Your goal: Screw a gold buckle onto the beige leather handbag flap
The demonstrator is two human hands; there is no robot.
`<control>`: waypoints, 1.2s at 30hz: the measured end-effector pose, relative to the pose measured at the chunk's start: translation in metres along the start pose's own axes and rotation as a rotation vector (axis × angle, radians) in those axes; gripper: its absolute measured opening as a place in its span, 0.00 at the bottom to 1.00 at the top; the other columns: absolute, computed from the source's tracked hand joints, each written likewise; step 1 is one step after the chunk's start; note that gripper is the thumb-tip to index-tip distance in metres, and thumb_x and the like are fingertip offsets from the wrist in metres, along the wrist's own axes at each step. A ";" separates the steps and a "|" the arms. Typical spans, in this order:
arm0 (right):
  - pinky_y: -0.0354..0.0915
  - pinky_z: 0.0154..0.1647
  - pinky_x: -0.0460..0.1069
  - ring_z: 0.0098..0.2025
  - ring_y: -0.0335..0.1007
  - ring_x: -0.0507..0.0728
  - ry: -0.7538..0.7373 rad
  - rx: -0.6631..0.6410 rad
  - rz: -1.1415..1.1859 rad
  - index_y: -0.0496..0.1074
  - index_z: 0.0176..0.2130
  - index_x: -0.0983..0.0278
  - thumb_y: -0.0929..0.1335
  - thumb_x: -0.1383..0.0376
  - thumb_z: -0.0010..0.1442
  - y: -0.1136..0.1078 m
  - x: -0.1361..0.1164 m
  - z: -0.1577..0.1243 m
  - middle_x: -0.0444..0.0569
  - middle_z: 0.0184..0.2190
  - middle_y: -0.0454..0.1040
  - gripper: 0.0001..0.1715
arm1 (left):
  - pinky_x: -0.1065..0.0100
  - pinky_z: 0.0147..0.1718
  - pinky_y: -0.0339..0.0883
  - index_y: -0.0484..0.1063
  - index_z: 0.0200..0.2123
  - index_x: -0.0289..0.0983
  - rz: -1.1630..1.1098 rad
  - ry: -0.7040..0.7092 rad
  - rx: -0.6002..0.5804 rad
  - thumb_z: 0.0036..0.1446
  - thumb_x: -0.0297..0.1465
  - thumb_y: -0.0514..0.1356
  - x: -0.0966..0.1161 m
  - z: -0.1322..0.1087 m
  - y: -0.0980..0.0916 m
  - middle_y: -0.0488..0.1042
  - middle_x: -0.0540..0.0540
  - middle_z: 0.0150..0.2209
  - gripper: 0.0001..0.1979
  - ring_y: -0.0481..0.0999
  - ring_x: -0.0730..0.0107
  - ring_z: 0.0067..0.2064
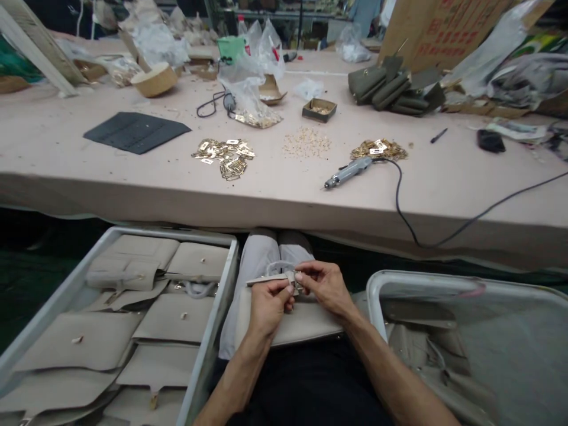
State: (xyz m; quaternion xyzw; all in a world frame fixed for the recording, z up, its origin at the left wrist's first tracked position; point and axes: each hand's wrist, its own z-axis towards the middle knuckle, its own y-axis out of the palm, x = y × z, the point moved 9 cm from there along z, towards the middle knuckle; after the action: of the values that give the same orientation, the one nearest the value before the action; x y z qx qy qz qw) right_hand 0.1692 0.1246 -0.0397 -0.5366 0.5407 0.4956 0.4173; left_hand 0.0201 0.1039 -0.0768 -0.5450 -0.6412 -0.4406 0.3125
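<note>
- The bag (288, 322) lay on the person's lap, just below the desk's (133, 183) near edge, between two bins.
- Left hand (268, 305) was pinched shut on the bag's strap (266, 280); right hand (326, 287) had its fingertips closed on a small clasp (296, 283) at the strap's end.
- Looked like a fiddly fitting step, so best bet was keeping the strap flat and taut while seating the clasp square.
- The driver (348, 171) sat near the desk's front edge, within reach, beside a pile of gold fittings (379, 149).
</note>
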 end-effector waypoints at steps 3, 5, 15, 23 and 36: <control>0.67 0.28 0.47 0.28 0.71 0.52 -0.103 -0.005 -0.169 0.83 0.43 0.63 0.76 0.60 0.60 0.007 -0.008 -0.002 0.48 0.31 0.76 0.12 | 0.74 0.19 0.64 0.85 0.36 0.30 -0.005 -0.004 0.006 0.48 0.33 0.70 -0.002 0.000 -0.002 0.76 0.45 0.20 0.13 0.70 0.76 0.20; 0.67 0.31 0.47 0.32 0.72 0.53 -0.176 0.006 -0.267 0.83 0.42 0.62 0.75 0.62 0.61 0.010 -0.014 -0.004 0.48 0.33 0.76 0.09 | 0.73 0.20 0.65 0.85 0.36 0.30 -0.007 -0.012 0.020 0.47 0.32 0.70 -0.004 0.000 -0.004 0.77 0.45 0.21 0.14 0.70 0.75 0.20; 0.66 0.34 0.49 0.35 0.73 0.55 -0.174 0.011 -0.343 0.84 0.41 0.61 0.75 0.62 0.61 0.009 -0.016 -0.007 0.50 0.35 0.77 0.08 | 0.74 0.21 0.65 0.85 0.36 0.29 -0.028 -0.014 -0.005 0.46 0.30 0.69 0.002 -0.006 -0.003 0.77 0.45 0.21 0.14 0.71 0.76 0.20; 0.63 0.30 0.48 0.31 0.70 0.54 -0.107 -0.022 -0.358 0.84 0.38 0.61 0.76 0.62 0.59 0.010 -0.010 -0.003 0.47 0.30 0.75 0.06 | 0.73 0.19 0.67 0.84 0.34 0.29 -0.081 -0.044 -0.005 0.43 0.33 0.73 0.009 -0.013 0.002 0.79 0.42 0.22 0.15 0.73 0.73 0.21; 0.72 0.46 0.55 0.46 0.76 0.59 -0.684 -0.171 -0.590 0.80 0.52 0.56 0.67 0.71 0.68 0.031 -0.048 -0.038 0.53 0.46 0.80 0.18 | 0.76 0.14 0.56 0.76 0.28 0.32 -0.276 -0.106 0.170 0.33 0.30 0.75 0.011 -0.011 -0.003 0.72 0.51 0.17 0.16 0.65 0.78 0.16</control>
State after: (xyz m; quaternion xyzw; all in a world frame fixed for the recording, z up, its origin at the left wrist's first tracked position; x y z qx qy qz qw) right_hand 0.1451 0.0936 0.0162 -0.5056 0.1531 0.5473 0.6491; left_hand 0.0145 0.0989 -0.0633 -0.4457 -0.7606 -0.3942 0.2598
